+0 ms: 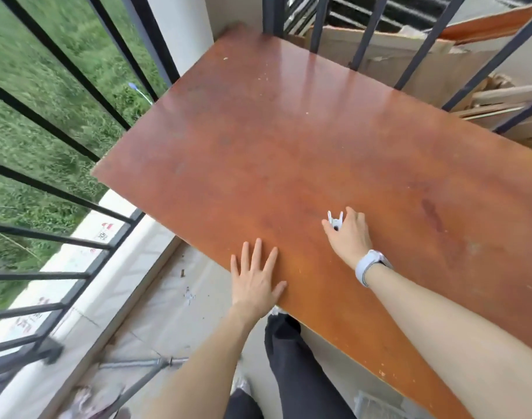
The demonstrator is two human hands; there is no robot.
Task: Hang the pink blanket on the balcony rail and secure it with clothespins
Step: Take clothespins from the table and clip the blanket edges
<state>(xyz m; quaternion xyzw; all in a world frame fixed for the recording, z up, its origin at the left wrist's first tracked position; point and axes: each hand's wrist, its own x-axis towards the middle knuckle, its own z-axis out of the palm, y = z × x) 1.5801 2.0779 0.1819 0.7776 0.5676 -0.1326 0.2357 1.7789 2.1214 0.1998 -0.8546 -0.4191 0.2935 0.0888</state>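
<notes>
the right hand (351, 234) pinches a white clothespin (334, 220) between thumb and fingers, just above the reddish-brown tabletop (288, 140); the fingers cover the pin's lower half, so only its two prongs show. the left hand (254, 275) lies flat and spread wide on the table's near edge, holding nothing. the pink blanket is out of view. the black balcony rail (56, 192) runs at the left, blurred, its top cut off by the frame. a pale watch (372, 264) wraps the right wrist.
</notes>
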